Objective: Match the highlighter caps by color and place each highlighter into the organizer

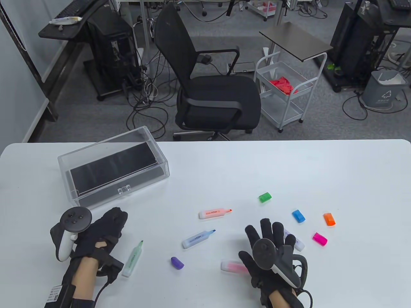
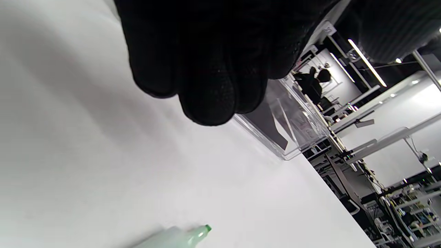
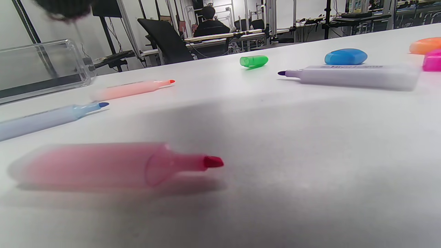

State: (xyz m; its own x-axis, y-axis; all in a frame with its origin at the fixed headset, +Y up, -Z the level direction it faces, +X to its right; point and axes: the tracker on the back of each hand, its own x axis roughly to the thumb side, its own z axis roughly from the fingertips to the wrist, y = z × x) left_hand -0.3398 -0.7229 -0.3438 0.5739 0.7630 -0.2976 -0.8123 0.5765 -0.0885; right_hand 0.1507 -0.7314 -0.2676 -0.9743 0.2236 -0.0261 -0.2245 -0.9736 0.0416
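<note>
Uncapped highlighters lie on the white table: orange point(image 1: 215, 213), blue point(image 1: 198, 239), green point(image 1: 132, 260), pink point(image 1: 233, 267) and purple point(image 1: 298, 243). Loose caps lie apart: green point(image 1: 265, 197), blue point(image 1: 298, 216), orange point(image 1: 329, 219), pink point(image 1: 319, 239) and purple point(image 1: 177, 262). My right hand point(image 1: 269, 234) hovers with fingers spread, covering part of the pink and purple highlighters and holding nothing. My left hand point(image 1: 110, 223) is loosely curled and empty, left of the green highlighter point(image 2: 179, 237) and just in front of the clear organizer point(image 1: 112, 166). The pink highlighter point(image 3: 113, 165) lies close under my right wrist.
The organizer point(image 2: 286, 127) is a clear box with a dark floor at the table's back left. A black office chair point(image 1: 212, 96) and a white cart point(image 1: 285, 89) stand beyond the far edge. A person sits in the far background of the right wrist view.
</note>
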